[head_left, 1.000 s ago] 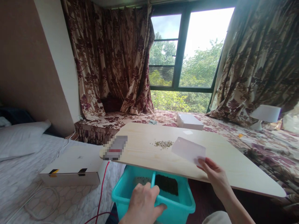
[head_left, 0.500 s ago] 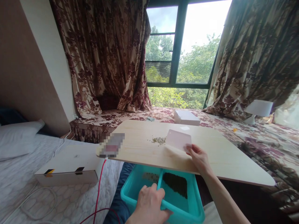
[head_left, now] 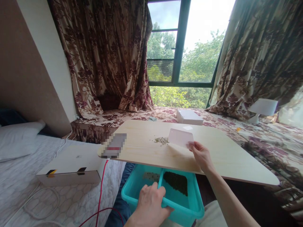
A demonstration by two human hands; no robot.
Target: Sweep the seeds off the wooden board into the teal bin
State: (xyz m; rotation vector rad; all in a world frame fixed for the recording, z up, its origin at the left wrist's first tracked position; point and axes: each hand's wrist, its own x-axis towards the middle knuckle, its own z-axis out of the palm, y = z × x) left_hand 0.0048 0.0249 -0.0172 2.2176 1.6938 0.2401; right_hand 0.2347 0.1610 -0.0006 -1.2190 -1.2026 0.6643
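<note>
My right hand [head_left: 200, 153] pinches the corner of a thin pale translucent plastic card [head_left: 180, 137] above the wooden tabletop [head_left: 146, 154]. Just left of the card lies a small scatter of greenish beans or seeds [head_left: 161, 140]. Below the table edge, my left hand [head_left: 151, 200] grips the turquoise divided bin [head_left: 197, 206] at its near rim, by the divider. In the bin's right compartment rests a heap of dark green grains [head_left: 176, 182]. A thin sprinkle of pale and dark bits [head_left: 151, 176] lies in the left compartment, partly hidden behind my left hand.
A blurred-out phone-like device [head_left: 114, 145] sits at the table's left end, with a red cable [head_left: 101, 186] running down from it. A white box [head_left: 71, 162] lies on the bed at left. Behind the table are another white box [head_left: 189, 116] and a lamp [head_left: 264, 107].
The bin has shifted slightly left and up in the view, with my left hand on it. The card is tilted a little flatter; the seeds look unmoved.
</note>
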